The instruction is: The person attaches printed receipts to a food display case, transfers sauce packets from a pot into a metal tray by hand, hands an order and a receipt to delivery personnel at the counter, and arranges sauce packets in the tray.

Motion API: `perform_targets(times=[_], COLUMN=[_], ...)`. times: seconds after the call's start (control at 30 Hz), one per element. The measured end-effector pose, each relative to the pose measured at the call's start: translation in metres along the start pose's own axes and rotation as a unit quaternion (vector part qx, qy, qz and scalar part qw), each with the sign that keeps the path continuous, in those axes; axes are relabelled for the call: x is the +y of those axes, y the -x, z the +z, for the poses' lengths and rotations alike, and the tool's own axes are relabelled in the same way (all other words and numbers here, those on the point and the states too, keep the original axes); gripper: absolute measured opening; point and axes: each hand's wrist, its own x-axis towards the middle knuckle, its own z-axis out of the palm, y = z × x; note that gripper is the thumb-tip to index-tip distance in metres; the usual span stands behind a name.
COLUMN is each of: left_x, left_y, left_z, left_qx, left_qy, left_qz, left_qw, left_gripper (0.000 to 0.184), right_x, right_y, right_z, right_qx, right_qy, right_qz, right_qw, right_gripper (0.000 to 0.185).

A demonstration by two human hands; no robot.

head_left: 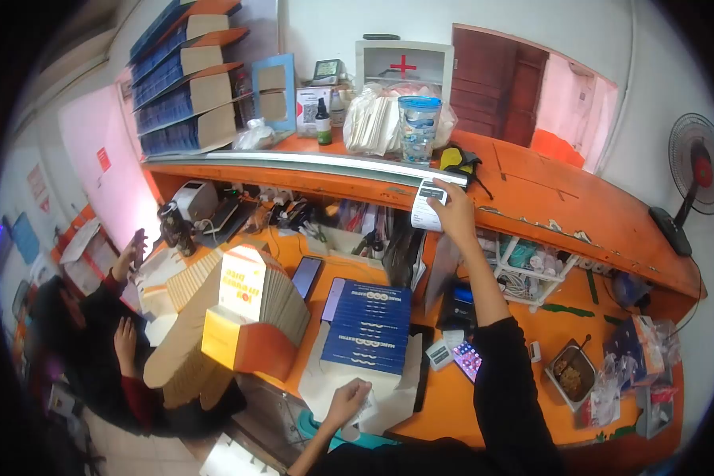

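A white printed paper slip [428,208] is pinched in my right hand [453,213], raised in front of the upper orange shelf edge. My left hand [347,403] is closed low in the view, with a small whitish piece [365,410] at its fingers. Just above that hand lies a stack of blue printed boxes [365,333] on pale cardboard [317,381]. Left of it stand nested orange and white cartons [246,325]. A phone [306,276] rests between the cartons and the blue stack.
At the left a co-worker in dark clothing [63,341] holds a phone. The orange desk [484,412] bears a lit phone [468,361] and a food tray [571,373]. A fan [698,170] stands right; a patterned cup [418,127] is on the shelf.
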Motion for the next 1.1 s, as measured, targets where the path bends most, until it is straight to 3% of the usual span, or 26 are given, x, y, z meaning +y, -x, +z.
perform_targets(times=[0.07, 0.2, 0.3, 0.43, 0.53, 0.67, 0.8, 0.87, 0.97, 1.03, 1.07, 1.1], left_x=[-0.007, -0.016, -0.018, -0.015, -0.014, -0.005, -0.007, -0.005, -0.007, -0.003, -0.003, -0.007], left_y=[0.0, -0.005, -0.014, -0.02, -0.019, -0.016, -0.018, -0.02, -0.024, -0.024, -0.023, -0.025], left_z=[-0.005, -0.005, 0.001, 0.009, 0.017, 0.024, 0.028, 0.033, 0.04, 0.045, 0.047, 0.046], left_qx=[-0.018, -0.054, -0.072, -0.089, -0.085, -0.085, -0.106, -0.116, -0.15, -0.151, -0.149, -0.162], left_qy=[0.01, 0.057, 0.049, 0.044, 0.051, 0.021, -0.011, -0.017, -0.043, -0.04, -0.033, -0.031], left_qz=[-0.01, -0.023, -0.019, -0.003, 0.0, 0.007, -0.002, 0.016, 0.004, 0.014, 0.023, 0.002], left_qw=[1.0, 0.997, 0.996, 0.995, 0.995, 0.996, 0.994, 0.993, 0.988, 0.988, 0.988, 0.986], left_gripper=[0.029, 0.028, 0.028, 0.028, 0.028, 0.028, 0.03, 0.029, 0.026, 0.025, 0.024, 0.023], right_x=[0.001, -0.046, -0.042, -0.031, -0.033, -0.028, -0.028, -0.023, -0.021, -0.001, 0.018, 0.05], right_y=[-0.009, -0.007, -0.005, -0.004, -0.008, -0.015, -0.01, 0.0, 0.034, 0.084, 0.123, 0.165], right_z=[0.0, -0.012, -0.015, -0.022, -0.02, -0.013, -0.021, -0.022, -0.029, -0.033, -0.03, -0.024], right_qx=[0.021, -0.075, -0.109, -0.128, -0.158, -0.159, -0.171, -0.151, 0.113, 0.151, 0.089, -0.003], right_qy=[0.07, 0.304, 0.32, 0.302, 0.4, 0.42, 0.382, 0.382, 0.16, 0.088, 0.098, 0.07], right_qz=[-0.01, 0.072, -0.031, -0.044, -0.065, -0.082, -0.059, -0.072, -0.188, -0.103, 0.059, 0.159], right_qw=[0.997, 0.947, 0.941, 0.944, 0.901, 0.89, 0.906, 0.909, 0.962, 0.979, 0.989, 0.985], right_gripper=[0.035, 0.042, 0.037, 0.038, 0.047, 0.059, 0.064, 0.055, 0.026, 0.018, 0.015, 0.025])
